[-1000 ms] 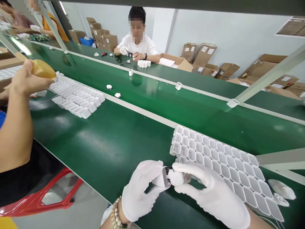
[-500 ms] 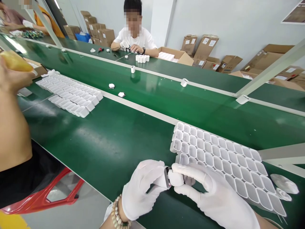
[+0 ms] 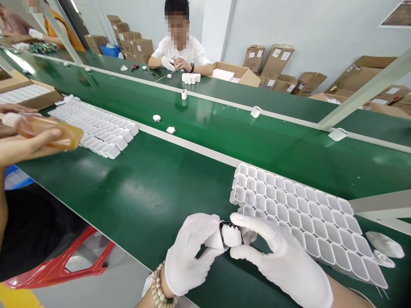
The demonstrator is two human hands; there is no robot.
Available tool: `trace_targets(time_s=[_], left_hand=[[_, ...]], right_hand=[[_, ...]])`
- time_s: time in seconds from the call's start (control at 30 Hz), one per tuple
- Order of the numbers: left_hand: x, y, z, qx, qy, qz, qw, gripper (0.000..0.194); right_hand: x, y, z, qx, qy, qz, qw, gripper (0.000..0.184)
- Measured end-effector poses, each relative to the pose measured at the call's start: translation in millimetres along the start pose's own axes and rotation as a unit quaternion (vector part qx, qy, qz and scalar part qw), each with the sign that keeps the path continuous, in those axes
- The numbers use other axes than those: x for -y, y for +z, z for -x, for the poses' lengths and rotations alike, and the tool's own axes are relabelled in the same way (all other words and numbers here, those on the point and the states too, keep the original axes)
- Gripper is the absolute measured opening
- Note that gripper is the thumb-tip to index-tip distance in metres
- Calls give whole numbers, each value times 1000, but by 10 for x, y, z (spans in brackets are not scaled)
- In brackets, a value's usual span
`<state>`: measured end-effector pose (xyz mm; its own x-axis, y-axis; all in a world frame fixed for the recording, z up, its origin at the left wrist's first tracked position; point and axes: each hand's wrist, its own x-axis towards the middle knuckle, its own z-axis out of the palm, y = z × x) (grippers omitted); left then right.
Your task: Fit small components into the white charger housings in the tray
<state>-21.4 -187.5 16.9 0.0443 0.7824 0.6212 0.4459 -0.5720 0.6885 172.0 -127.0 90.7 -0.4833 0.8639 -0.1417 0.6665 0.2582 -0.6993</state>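
Note:
My left hand (image 3: 195, 252), in a white glove and wearing a bead bracelet, is closed around a small white plastic housing (image 3: 215, 242), which its fingers partly hide. Against the open end of that housing sits a rounded white part with a black edge (image 3: 231, 236). The gloved thumb and fingers of my right hand (image 3: 272, 252) grip this part from the right. How deep it sits in the housing I cannot tell. Just beyond my right hand stand rows of open white housings (image 3: 298, 209) on the green table (image 3: 135, 192).
At left, a co-worker's hand (image 3: 35, 145) holds a bottle of yellowish liquid (image 3: 64, 132) beside more white housings (image 3: 96, 124). Small white parts (image 3: 171, 130) lie on the green conveyor (image 3: 212, 132). Clear plastic pieces (image 3: 383, 244) lie at right. Across the belt sits another person (image 3: 181, 51).
The black-edged part has turned and shifted slightly left at the housing's opening. The co-worker's bottle has swung right and down. Pieces on the conveyor have moved right.

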Motion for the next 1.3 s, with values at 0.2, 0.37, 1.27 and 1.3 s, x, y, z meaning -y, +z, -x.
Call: trace_targets(time_s=[0.2, 0.37, 1.27, 1.3], left_hand=[[-5, -16, -1, 5, 0, -5, 1000, 43], [-36, -29, -15, -9, -2, -1, 1000, 41], [125, 175, -486, 196, -85, -164, 963, 65], [183, 237, -547, 220, -79, -170, 957, 64]], right_hand=[[29, 25, 12, 16, -45, 69, 996, 7], [-5, 121, 53, 29, -97, 109, 989, 9], [-147, -521, -551, -161, 24, 85, 983, 56], [-246, -624, -731, -163, 31, 129, 978, 57]])
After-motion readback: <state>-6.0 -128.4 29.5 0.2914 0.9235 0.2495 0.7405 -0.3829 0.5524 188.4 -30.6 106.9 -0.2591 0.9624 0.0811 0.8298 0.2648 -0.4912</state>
